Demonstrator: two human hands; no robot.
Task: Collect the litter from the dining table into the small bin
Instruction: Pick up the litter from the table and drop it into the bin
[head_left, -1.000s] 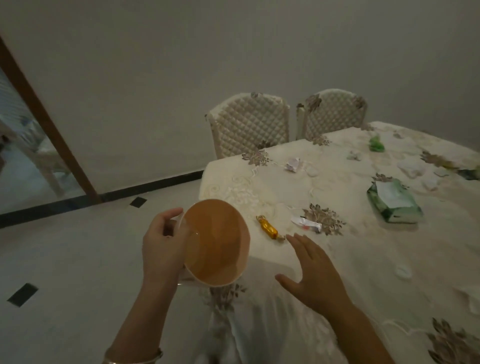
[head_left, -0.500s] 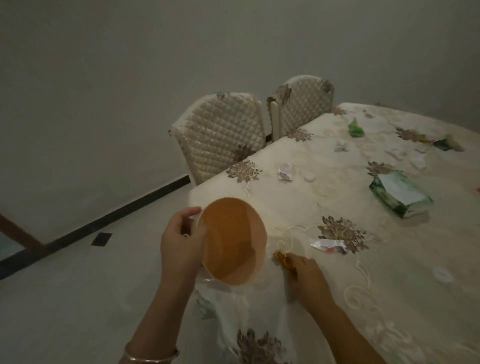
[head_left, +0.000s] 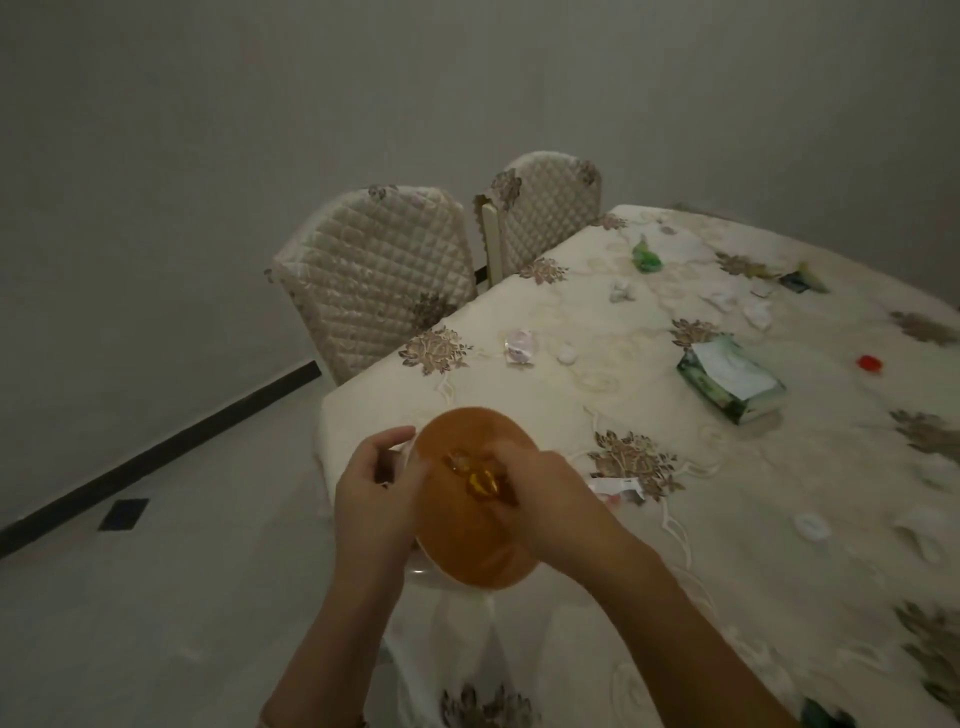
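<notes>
My left hand (head_left: 371, 501) grips the rim of a small round bin (head_left: 470, 543) with an orange inside, held at the table's near corner. My right hand (head_left: 540, 493) is over the bin's mouth and pinches a gold candy wrapper (head_left: 480, 480) above the opening. On the cream embroidered tablecloth (head_left: 649, 395) lies more litter: a white and red wrapper (head_left: 618, 489) just right of my right hand, a pale wrapper (head_left: 519, 347), small white scraps (head_left: 622, 292), a green wrapper (head_left: 645, 258) and a red cap (head_left: 869, 362).
A green and white tissue pack (head_left: 730, 385) lies mid-table. A white round lid (head_left: 811, 526) sits near the front right. Two quilted chairs (head_left: 382, 283) stand at the table's far side against a grey wall. Pale floor lies to the left.
My right hand picked the gold wrapper up off the cloth and brought it left, over the bin. The view has shifted nearer the table; my left hand still holds the bin.
</notes>
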